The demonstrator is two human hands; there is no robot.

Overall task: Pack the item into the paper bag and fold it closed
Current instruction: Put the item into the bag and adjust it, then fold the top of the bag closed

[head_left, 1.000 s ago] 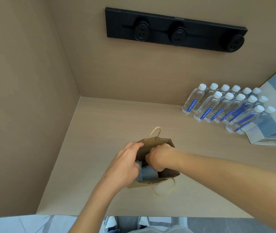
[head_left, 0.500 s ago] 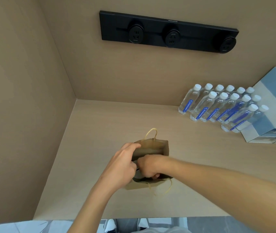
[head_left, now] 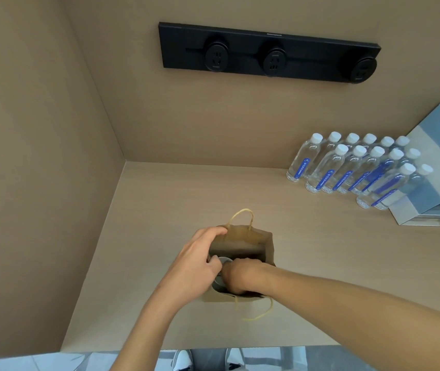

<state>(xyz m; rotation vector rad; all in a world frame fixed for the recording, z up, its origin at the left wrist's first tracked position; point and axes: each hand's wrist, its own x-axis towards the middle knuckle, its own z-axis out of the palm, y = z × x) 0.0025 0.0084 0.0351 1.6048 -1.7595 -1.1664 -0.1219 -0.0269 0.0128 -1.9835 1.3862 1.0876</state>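
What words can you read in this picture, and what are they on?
No text here can be read.
Bottles: blue labels with white print, too small and blurred to read.
Black socket strip: a tiny pale marking on its top edge, too small to read.
Paper bag: no print showing.
Grey and white boxes: no print showing.

- Bag point(head_left: 243, 238): small, brown paper, standing upright on the table, mouth open at the top. One twisted-paper handle stands up at the far edge; the other droops over the near edge onto the table.
- Item point(head_left: 223, 262): only a small grey, rounded part shows inside the bag's mouth, low in the near left; its shape cannot be told.
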